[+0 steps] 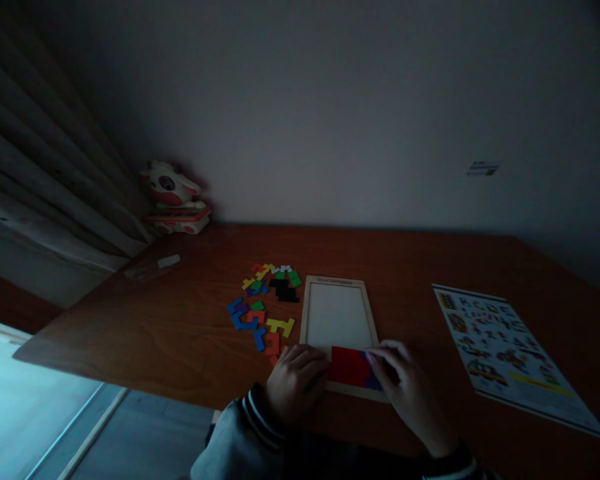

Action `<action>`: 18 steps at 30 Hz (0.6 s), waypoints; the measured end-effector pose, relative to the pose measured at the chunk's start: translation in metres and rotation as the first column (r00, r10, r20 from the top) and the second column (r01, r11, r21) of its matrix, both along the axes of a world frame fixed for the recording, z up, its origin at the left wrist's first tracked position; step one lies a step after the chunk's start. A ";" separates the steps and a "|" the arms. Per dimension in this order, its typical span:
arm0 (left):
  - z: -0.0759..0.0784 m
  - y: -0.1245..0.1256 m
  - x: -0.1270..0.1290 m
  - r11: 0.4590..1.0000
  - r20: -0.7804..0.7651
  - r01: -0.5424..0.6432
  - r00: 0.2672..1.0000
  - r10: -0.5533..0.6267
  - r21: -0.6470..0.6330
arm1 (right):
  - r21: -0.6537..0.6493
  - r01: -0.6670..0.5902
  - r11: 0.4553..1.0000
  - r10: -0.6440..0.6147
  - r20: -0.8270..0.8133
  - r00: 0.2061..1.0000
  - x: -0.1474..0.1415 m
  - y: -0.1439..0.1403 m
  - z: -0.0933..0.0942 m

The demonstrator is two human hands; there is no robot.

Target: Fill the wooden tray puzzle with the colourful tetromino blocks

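A wooden puzzle tray (304, 310) with a pale bare panel lies in front of me. Along its near end sit red puzzle pieces (347, 367), with blue-purple pieces (373, 383) at the right corner. My left hand (299, 379) is closed at the tray's near left corner, its fingers curled over the edge and hiding that corner. At the tray's right side my right hand (399, 375) is closed, thumb and fingertips pinched on a blue-purple puzzle piece that is mostly covered.
Left of the tray lie several loose puzzle pieces, among them yellow (281, 326), black (285, 291) and blue ones (259, 339). A printed picture sheet (515, 353) lies to the right. A cow-shaped toy (176, 199) stands by the curtain (55, 160); a clear plastic bag (153, 267) is nearby.
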State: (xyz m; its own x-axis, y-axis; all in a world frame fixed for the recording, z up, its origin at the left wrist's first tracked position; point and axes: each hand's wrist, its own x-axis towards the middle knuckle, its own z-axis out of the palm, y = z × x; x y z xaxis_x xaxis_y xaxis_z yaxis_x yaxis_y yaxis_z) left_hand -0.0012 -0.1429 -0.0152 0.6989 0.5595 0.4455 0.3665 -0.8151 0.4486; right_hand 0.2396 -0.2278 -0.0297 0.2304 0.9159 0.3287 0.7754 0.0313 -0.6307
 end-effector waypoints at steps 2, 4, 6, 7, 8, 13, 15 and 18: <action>0.000 -0.001 0.000 1.000 0.001 -0.003 1.000 0.003 0.010 | -0.006 0.003 1.000 -0.003 0.001 1.000 0.001 0.000 -0.003; 0.001 -0.002 -0.001 1.000 0.009 -0.014 1.000 0.013 0.016 | -0.004 0.016 1.000 -0.016 0.006 1.000 0.003 0.000 -0.007; 0.003 -0.001 -0.003 0.999 0.034 -0.046 0.998 0.045 0.019 | 0.009 0.034 0.999 -0.034 0.011 0.999 0.004 0.000 -0.009; 0.004 0.000 -0.005 0.997 0.050 -0.070 0.996 0.068 0.025 | 0.018 0.042 0.999 -0.042 0.012 0.999 0.004 0.000 -0.010; 0.005 0.002 -0.009 0.995 0.064 -0.097 0.993 0.095 0.033 | 0.025 0.045 0.999 -0.045 0.012 0.999 0.005 0.000 -0.011; 0.002 0.019 -0.042 0.947 0.052 -0.308 0.951 0.304 0.093 | 0.034 0.044 0.998 -0.044 0.007 0.999 0.004 0.000 -0.009; -0.003 0.029 -0.060 0.904 0.034 -0.408 0.913 0.407 0.130 | 0.026 0.043 0.999 -0.043 -0.001 0.999 0.005 0.000 -0.009; -0.004 0.045 -0.088 0.833 -0.021 -0.514 0.849 0.529 0.206 | 0.022 0.044 0.999 -0.044 -0.005 0.999 0.006 -0.001 -0.010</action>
